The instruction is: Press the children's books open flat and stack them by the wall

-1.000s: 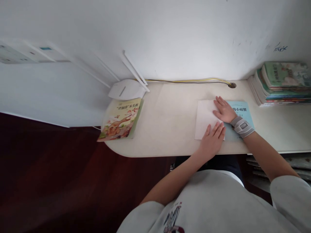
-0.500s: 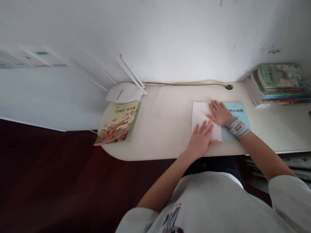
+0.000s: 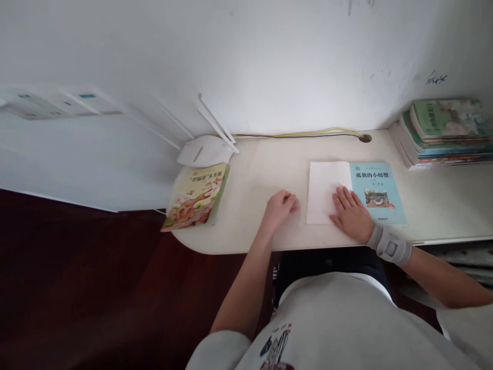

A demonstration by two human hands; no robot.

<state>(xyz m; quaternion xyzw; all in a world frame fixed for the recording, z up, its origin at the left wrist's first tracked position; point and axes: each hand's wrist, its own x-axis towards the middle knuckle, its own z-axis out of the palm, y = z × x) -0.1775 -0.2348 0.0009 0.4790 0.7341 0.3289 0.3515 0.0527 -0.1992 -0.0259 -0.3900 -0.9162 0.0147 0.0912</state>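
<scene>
A book lies open on the white desk [image 3: 246,205], with a blank white page [image 3: 325,180] on its left and a light blue page with a title and a small picture [image 3: 393,187] on its right. My right hand [image 3: 351,213], with a grey band at the wrist, rests flat near the fold, fingers stretched over both pages. My left hand [image 3: 280,208] is left of the book, apart from it, with its fingers curled in; nothing shows in it, though its fingertips are blurred.
At the desk's left end lies a yellow-green book [image 3: 196,198] beside a white router [image 3: 208,150] with antennas. Cables [image 3: 300,135] run along the wall to a hole [image 3: 365,138]. A stack of books [image 3: 447,133] stands at the back right.
My left hand has left the white page, moved left and curled its fingers. My right hand has slid down toward the front edge, uncovering the blue page's title and picture.
</scene>
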